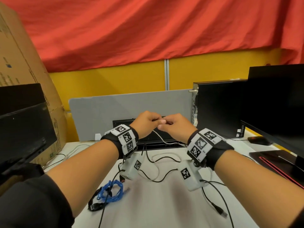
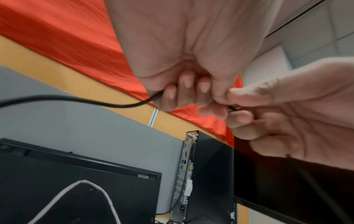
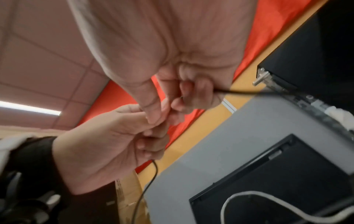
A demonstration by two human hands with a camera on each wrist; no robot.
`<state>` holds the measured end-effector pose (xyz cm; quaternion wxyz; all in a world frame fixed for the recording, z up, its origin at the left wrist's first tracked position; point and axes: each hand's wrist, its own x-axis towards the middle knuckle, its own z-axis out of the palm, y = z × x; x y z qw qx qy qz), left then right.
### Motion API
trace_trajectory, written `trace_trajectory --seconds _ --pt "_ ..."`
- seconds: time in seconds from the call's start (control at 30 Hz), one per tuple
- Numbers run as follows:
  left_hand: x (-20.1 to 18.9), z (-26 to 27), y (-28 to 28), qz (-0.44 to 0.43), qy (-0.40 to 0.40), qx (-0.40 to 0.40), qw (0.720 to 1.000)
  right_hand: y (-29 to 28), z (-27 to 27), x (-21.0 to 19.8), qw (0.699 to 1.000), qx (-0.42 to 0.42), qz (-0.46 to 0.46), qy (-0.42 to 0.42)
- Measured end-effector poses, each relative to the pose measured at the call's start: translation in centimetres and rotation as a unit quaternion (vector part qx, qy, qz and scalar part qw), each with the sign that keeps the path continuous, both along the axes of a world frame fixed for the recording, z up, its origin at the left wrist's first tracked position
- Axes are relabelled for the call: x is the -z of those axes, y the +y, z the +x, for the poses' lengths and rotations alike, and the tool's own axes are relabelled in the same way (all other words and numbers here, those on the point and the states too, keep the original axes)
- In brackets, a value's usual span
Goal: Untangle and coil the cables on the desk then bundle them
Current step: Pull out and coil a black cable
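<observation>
Both hands are raised together above the desk, in front of the grey divider. My left hand (image 1: pixel 144 124) is curled round a thin black cable (image 2: pixel 114 104), which leaves the fist to the left in the left wrist view. My right hand (image 1: pixel 174 127) grips the same black cable (image 3: pixel 239 91) beside it, and the fingertips of both hands meet. Below the hands a white cable (image 1: pixel 162 141) arches over a black keyboard (image 1: pixel 148 140); whether either hand holds it is hidden. A coiled blue cable (image 1: pixel 111 191) lies at the desk's front left.
Loose black and white cables (image 1: pixel 158 162) wind across the white desk (image 1: pixel 164 203), one ending in a plug (image 1: pixel 219 210). A black computer case (image 1: pixel 218 109) and a monitor (image 1: pixel 279 104) stand at the right. Another monitor (image 1: pixel 21 120) and a cardboard box (image 1: pixel 19 55) stand at the left.
</observation>
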<state>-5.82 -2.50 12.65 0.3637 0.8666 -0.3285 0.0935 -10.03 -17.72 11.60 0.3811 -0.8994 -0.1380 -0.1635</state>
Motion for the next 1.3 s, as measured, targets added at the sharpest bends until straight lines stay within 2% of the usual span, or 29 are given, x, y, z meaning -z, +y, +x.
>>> trace_trajectory --seconds 0.2,0.37,0.47,0.63,0.8,0.9,1.03,1.1,1.2,1.3 --pt "-0.2 0.9 2.5 0.032 0.004 -0.041 0.999 -4.4 0.5 0.0 0.991 0.108 0.018 -0.074" --pt "-0.8 1.9 4.2 0.025 -0.017 -0.09 0.996 -8.3 1.2 0.2 0.966 0.219 0.033 -0.135" --pt "-1.0 2.4 5.0 0.018 -0.019 -0.111 0.993 -9.8 1.3 0.2 0.938 0.295 0.064 -0.171" --pt "-0.9 3.4 7.9 0.005 -0.027 -0.163 0.986 -12.2 1.4 0.7 0.905 0.376 0.103 -0.172" --pt "-0.8 3.6 8.1 -0.004 -0.038 -0.191 0.981 -11.9 1.8 1.7 0.895 0.397 0.125 -0.163" --pt "-1.0 3.4 7.6 -0.026 -0.05 -0.191 0.98 -11.9 2.0 2.0 0.913 0.385 0.087 -0.099" --pt "-1.2 2.3 5.8 -0.026 -0.052 -0.151 0.987 -10.1 1.1 1.6 0.933 0.349 -0.069 0.054" --pt "-1.1 1.8 4.3 -0.021 -0.05 -0.122 0.991 -7.9 0.4 1.0 0.949 0.294 -0.106 0.028" --pt "-0.7 0.9 1.7 0.002 -0.048 -0.077 0.996 -3.7 -0.9 0.2 0.988 0.134 -0.058 -0.044" --pt "-0.5 0.2 -0.1 -0.001 -0.043 -0.031 0.999 -0.5 -1.5 -0.7 0.999 0.019 0.023 -0.019"
